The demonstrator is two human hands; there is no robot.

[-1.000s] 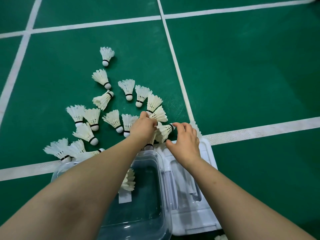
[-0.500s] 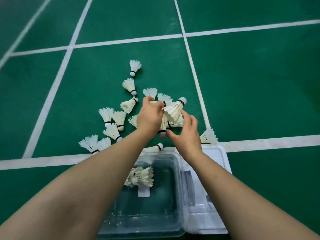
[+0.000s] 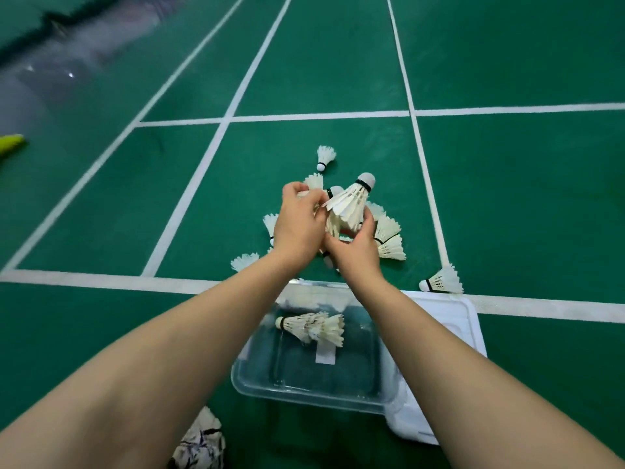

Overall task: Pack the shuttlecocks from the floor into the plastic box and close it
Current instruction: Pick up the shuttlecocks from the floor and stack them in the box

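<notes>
a second ago on the floor pile, both hands now hold a bunch [image 3: 350, 206] of shuttlecocks lifted clear at 12 o'clock from the box [image 3: 304, 396]: left hand [image 3: 297, 228] gripping feathers, right hand [image 3: 355, 253] pinching from below. a few lie inside already; with strays [image 3: 439, 281] on the floor and the lid [image 3: 463, 316] off at 3 o'clock, packing looks far from done.

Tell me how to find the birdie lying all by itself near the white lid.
Find the clear plastic box on the green floor, then the white lid lying at its right. Just past the lid's far corner, where two white court lines meet, one shuttlecock lies on its side. Unlike the others heaped beyond the box, it lies alone, cork tip pointing left.
</notes>
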